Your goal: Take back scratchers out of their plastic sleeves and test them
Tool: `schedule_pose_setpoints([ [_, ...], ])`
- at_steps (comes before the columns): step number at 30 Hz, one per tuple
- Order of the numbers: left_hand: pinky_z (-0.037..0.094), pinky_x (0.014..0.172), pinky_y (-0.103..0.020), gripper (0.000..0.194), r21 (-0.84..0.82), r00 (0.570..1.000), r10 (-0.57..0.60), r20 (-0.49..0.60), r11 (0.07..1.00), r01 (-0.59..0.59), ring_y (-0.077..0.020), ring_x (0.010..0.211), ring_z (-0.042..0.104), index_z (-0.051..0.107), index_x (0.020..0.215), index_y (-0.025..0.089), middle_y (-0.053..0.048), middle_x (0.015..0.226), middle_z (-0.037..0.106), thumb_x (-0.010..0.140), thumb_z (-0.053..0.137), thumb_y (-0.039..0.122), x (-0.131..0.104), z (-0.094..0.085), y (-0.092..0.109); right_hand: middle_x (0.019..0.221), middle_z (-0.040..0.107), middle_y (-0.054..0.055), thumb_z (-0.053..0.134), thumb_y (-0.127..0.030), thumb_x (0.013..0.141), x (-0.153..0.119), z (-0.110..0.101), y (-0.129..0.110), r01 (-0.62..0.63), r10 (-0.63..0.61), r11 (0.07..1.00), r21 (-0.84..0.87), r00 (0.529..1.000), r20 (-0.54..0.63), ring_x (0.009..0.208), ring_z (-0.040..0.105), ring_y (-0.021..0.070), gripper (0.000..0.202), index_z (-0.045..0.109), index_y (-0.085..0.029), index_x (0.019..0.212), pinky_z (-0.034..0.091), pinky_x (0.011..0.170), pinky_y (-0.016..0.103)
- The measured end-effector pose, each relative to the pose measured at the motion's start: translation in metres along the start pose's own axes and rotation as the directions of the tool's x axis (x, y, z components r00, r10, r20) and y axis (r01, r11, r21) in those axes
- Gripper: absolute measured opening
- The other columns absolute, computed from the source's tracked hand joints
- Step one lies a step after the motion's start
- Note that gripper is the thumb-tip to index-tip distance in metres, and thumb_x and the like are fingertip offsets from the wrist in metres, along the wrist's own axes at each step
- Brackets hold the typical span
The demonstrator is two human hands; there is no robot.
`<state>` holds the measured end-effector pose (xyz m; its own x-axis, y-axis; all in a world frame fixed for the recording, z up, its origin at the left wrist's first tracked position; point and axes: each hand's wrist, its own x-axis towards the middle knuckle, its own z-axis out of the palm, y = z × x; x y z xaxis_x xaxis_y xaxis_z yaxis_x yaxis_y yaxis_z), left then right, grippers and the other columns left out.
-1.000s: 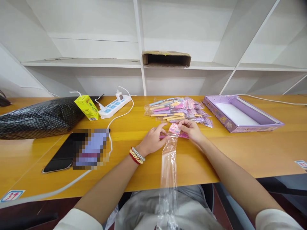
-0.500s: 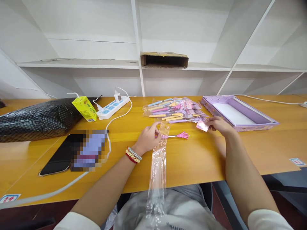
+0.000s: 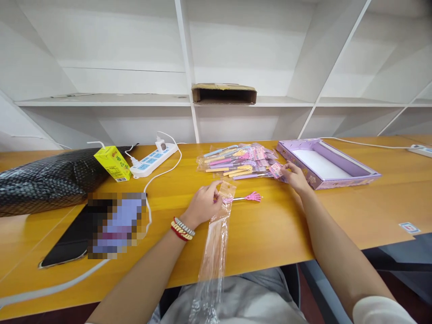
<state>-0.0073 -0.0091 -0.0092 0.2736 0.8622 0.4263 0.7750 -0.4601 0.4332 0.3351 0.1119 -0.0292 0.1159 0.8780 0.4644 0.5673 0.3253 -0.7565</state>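
My left hand (image 3: 204, 203) is closed in a pinch at the top of a long clear plastic bag (image 3: 216, 238). The bag drapes down over the table's front edge onto my lap. A small pink hand-shaped back scratcher (image 3: 252, 196) with a metal rod lies across the bag, its handle end under my left fingertips. At the right edge of a pile of bagged back scratchers (image 3: 232, 162), my right hand (image 3: 297, 177) pinches a small pink printed card (image 3: 275, 170). Handles in the pile are yellow, purple, pink and blue.
An open purple box (image 3: 337, 182) stands right of the pile. To the left are a white power strip (image 3: 155, 160) with cables, a yellow drink carton (image 3: 113, 164), a black wrapped package (image 3: 50, 180) and a phone (image 3: 74, 234). A cardboard box (image 3: 224, 94) sits on the shelf.
My right hand has moved the card slightly up and left, against the pile's edge. My left hand keeps its pinch on the bag. The camera view has shifted a little.
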Motion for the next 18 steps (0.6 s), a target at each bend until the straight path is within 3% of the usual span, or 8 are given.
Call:
schedule_pose_setpoints([
  [3, 0.042, 0.074, -0.030, 0.040, 0.007, 1.000, -0.002, 0.012, 1.000, 0.002, -0.0160, 0.073, 0.054, 0.045, 0.121, 0.020, 0.000, 0.074, 0.059, 0.081, 0.046, 0.021, 0.000, 0.000, 0.000, 0.101, 0.063, 0.009, 0.055, -0.033, 0.065, 0.003, 0.012, 0.007, -0.089, 0.084, 0.987, 0.133, 0.995, 0.048, 0.118, 0.043, 0.0267, 0.015, 0.054, -0.019, 0.062, 0.024, 0.100, 0.047],
  [8, 0.042, 0.076, -0.030, 0.039, 0.005, 0.999, -0.007, 0.036, 1.000, 0.007, -0.0157, 0.074, 0.054, 0.045, 0.121, 0.020, 0.000, 0.076, 0.059, 0.081, 0.045, 0.022, 0.000, 0.000, -0.001, 0.079, 0.063, 0.005, 0.055, -0.032, 0.065, 0.008, 0.025, 0.014, -0.153, 0.110, 0.967, 0.205, 0.972, 0.206, 0.122, 0.040, 0.0259, 0.018, 0.045, -0.020, 0.055, 0.025, 0.100, 0.039],
  [15, 0.042, 0.073, -0.030, 0.041, 0.021, 0.996, 0.000, 0.086, 1.000, -0.002, -0.0165, 0.074, 0.054, 0.044, 0.122, 0.020, 0.000, 0.075, 0.059, 0.081, 0.045, 0.022, 0.000, 0.000, 0.003, 0.067, 0.056, 0.003, 0.056, -0.036, 0.067, 0.003, 0.037, 0.003, -0.132, 0.072, 0.969, 0.211, 0.960, 0.271, 0.117, 0.043, 0.0266, 0.024, 0.042, -0.021, 0.055, 0.027, 0.098, 0.037],
  [18, 0.041, 0.073, -0.030, 0.041, 0.026, 0.996, 0.007, 0.090, 1.000, -0.010, -0.0166, 0.074, 0.054, 0.044, 0.123, 0.019, 0.000, 0.076, 0.060, 0.081, 0.045, 0.022, 0.000, 0.000, 0.004, 0.076, 0.059, 0.004, 0.056, -0.039, 0.069, -0.003, 0.045, -0.007, -0.123, 0.053, 0.967, 0.223, 0.954, 0.294, 0.122, 0.040, 0.0267, 0.026, 0.042, -0.021, 0.058, 0.025, 0.099, 0.039],
])
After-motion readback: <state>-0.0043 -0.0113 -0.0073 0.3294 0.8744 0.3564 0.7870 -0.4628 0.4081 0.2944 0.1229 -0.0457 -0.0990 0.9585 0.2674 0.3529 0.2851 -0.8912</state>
